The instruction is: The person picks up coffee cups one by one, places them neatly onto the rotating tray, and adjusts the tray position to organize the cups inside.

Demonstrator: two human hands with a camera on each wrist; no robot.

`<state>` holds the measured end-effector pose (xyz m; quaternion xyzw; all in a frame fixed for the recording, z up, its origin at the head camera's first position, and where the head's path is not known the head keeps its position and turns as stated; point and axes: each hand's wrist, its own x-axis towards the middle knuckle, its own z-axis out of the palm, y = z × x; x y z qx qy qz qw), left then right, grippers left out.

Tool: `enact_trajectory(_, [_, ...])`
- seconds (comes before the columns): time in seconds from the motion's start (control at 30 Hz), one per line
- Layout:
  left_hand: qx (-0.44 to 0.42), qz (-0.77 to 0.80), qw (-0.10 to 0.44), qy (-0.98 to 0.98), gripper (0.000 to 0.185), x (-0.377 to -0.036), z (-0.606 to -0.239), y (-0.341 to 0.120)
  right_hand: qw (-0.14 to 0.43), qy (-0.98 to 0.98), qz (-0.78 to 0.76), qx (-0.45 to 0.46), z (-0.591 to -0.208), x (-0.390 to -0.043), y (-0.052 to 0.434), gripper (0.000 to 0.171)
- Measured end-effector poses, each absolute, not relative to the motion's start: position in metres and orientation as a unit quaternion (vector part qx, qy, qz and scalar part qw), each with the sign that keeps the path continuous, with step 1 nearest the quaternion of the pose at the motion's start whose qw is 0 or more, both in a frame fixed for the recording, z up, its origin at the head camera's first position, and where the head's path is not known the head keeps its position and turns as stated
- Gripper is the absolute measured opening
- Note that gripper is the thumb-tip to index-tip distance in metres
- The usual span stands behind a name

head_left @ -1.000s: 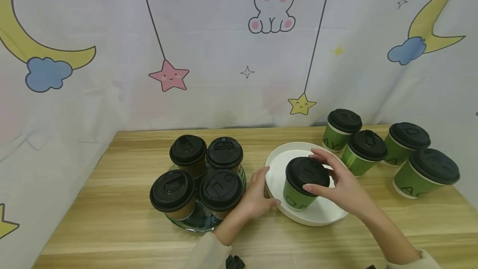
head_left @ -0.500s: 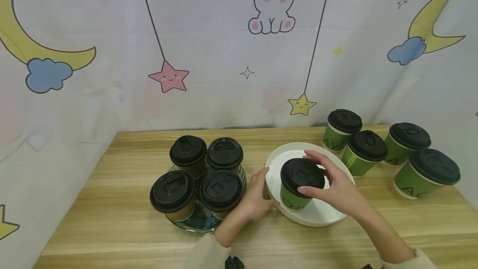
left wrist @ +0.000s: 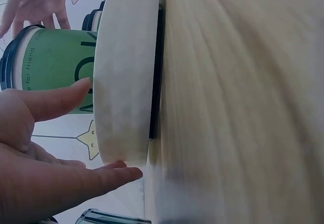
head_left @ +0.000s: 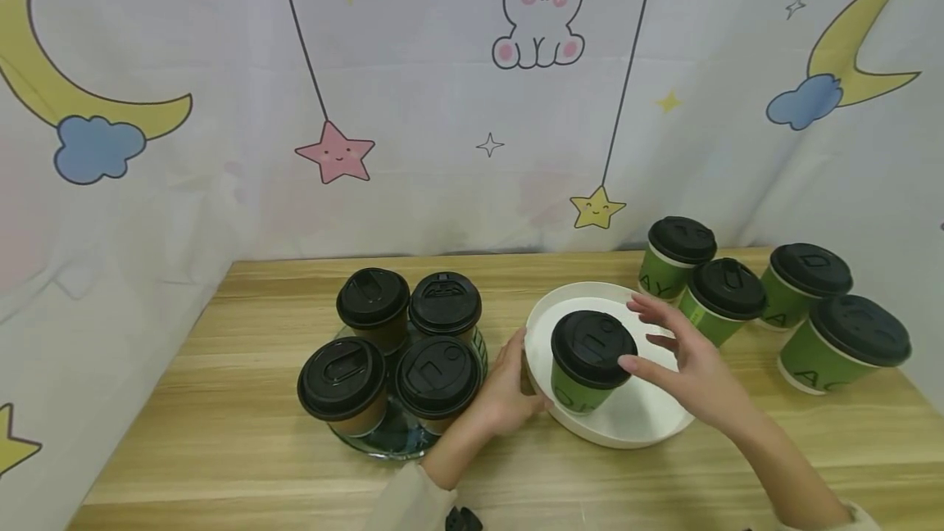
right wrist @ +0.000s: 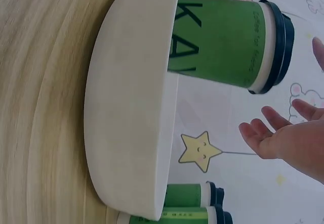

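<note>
Closest to me, a pale sleeve point(head_left: 413, 500) leads to the left hand point(head_left: 505, 396), its grip spread: fingertips touch the rim of a white round tray point(head_left: 642, 415), the thumb on or just beside it, I cannot tell which. I see the right hand point(head_left: 693, 371) with its grip spread too, fingers loosely bent, just beside the green cup point(head_left: 590, 365) but apart from it. That cup, black-lidded, stands upright in the tray, left of its middle. Farther left on the wooden bench point(head_left: 243, 408), I make out a glass plate point(head_left: 391, 437) bearing four black-lidded cups point(head_left: 342, 379). Beyond the right hand stand four more green cups point(head_left: 841, 347). Farthest off hangs a pale printed cloth point(head_left: 442, 211).
</note>
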<state>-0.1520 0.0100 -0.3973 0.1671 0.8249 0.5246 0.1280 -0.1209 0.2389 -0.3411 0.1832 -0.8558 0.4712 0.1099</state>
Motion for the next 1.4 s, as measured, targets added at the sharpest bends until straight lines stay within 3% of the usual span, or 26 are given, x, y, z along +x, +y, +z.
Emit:
enact_trajectory(0.27, [0.173, 0.535, 0.112, 0.819, 0.085, -0.151, -0.397, 0.010, 0.116, -0.860, 0.471, 0.159, -0.339, -0.117, 0.256, 0.060])
enact_trajectory(1.4, [0.136, 0.536, 0.144, 0.821, 0.096, -0.149, -0.394, 0.010, 0.146, -0.878, 0.444, 0.103, -0.347, -0.108, 0.291, 0.052])
